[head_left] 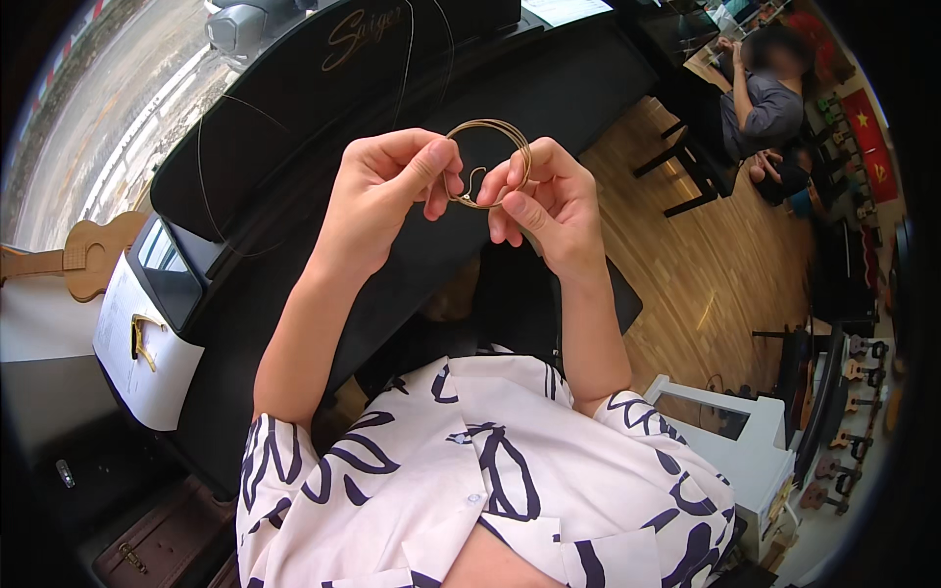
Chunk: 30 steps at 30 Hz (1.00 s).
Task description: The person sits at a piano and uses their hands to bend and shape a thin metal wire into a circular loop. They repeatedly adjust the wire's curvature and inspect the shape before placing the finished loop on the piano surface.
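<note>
Both hands up, ctr of view, on one thing: wire coil (490, 122), brass-col., several turns lying close tog. in a ring. Coil sits betw. the hands, raised, w/ black worktop behind it.

L hand (397, 186): thumb + forefinger pinching L side of coil; other fingers curled below. R hand (559, 201): thumb + fingers pinching lower R side; forefinger near inside of ring. Short wire end (470, 182) hooks up within the ring, nr L fingertips.

Black worktop (569, 78) runs behind/below hands; dark upright panel (294, 108) w/ gold script along far side. Thin loose strands (201, 167) arc across panel, some over its top.

L side: tablet-like slab (169, 260) propped at worktop's end; white sheets (123, 299) beside it, gold-and-black clip (147, 355) on top. Small wooden guitar (98, 257) further out. Brown case (162, 544) low L. Grey rounded obj. (235, 29) top L, kind unclear.

R side: wood floor (686, 284), black stool (676, 162), seated person in grey top (769, 113), 2nd person just below, partly hidden. Red banner (870, 147) on wall. White frame (720, 407) lower R; row of guitar headstocks (853, 392) beyond, at rim.
</note>
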{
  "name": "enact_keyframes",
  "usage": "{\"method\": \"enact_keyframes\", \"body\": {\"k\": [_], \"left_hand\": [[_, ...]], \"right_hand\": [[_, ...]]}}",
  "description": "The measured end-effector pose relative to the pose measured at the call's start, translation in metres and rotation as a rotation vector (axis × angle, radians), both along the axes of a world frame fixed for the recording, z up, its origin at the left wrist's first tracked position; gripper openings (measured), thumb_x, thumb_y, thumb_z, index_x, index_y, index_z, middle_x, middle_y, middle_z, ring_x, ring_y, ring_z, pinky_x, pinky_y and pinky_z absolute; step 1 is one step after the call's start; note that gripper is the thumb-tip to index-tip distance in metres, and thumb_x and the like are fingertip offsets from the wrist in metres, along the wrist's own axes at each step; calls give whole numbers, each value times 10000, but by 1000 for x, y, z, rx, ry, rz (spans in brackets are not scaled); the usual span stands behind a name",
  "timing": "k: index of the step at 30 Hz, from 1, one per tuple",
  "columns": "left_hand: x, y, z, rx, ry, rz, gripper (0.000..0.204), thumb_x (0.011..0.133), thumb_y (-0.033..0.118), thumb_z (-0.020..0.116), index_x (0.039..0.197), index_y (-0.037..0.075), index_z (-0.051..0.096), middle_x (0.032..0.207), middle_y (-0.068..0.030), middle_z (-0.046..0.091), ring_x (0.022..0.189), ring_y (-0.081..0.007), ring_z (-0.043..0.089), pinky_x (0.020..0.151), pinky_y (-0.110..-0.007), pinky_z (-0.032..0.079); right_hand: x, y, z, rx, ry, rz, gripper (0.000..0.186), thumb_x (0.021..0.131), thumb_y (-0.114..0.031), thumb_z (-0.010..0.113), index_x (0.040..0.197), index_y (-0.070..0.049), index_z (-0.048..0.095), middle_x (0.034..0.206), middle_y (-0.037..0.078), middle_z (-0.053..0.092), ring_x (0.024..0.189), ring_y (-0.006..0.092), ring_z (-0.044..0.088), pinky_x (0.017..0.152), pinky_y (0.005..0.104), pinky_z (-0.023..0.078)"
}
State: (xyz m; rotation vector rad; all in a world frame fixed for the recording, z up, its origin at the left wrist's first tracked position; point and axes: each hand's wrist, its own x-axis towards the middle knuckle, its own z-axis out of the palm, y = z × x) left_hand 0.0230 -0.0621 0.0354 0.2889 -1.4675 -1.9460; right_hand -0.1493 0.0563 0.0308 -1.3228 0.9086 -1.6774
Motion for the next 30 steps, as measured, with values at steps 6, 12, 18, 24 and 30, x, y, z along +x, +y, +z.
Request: {"method": "enact_keyframes", "body": {"k": [6, 12, 18, 24, 30], "left_hand": [[1, -5, 0, 163, 65, -37, 254, 1019, 230, 647, 930, 2, 714, 760, -52, 673, 602, -79, 575, 569, -222, 466], [0, -3, 2, 121, 95, 45, 249, 1015, 214, 650, 931, -10, 718, 758, -57, 679, 597, -76, 585, 569, -215, 479], [0, 1, 4, -136, 34, 278, 192, 990, 134, 672, 939, -35, 747, 750, -74, 708, 594, -86, 637, 556, -215, 508], [-2, 7, 5, -270, -3, 407, 111, 951, 59, 701, 960, -30, 766, 755, -78, 737, 612, -92, 685, 560, -195, 539], [-3, 5, 0, -365, -13, 487, 94, 939, 25, 700, 967, -37, 765, 759, -84, 745, 627, -98, 706, 564, -194, 551]], "right_hand": [[4, -9, 0, -52, 60, -13, 149, 921, -38, 738, 1003, -13, 616, 933, 143, 706, 675, 151, 688, 520, 210, 498], [8, -8, -1, -37, 3, -26, 175, 904, -29, 754, 1048, 19, 667, 905, 111, 718, 696, 142, 697, 555, 207, 520], [15, -5, 2, -43, 164, -242, 197, 897, -93, 786, 1031, 13, 687, 817, 78, 723, 716, 129, 719, 596, 220, 534], [16, 7, 11, 82, 305, -372, 149, 912, -64, 759, 1016, 20, 694, 758, 67, 717, 687, 130, 721, 603, 212, 539], [17, 8, 13, 59, 68, -271, 213, 891, 15, 747, 1082, 58, 663, 878, 108, 691, 724, 188, 740, 609, 245, 597]]}}
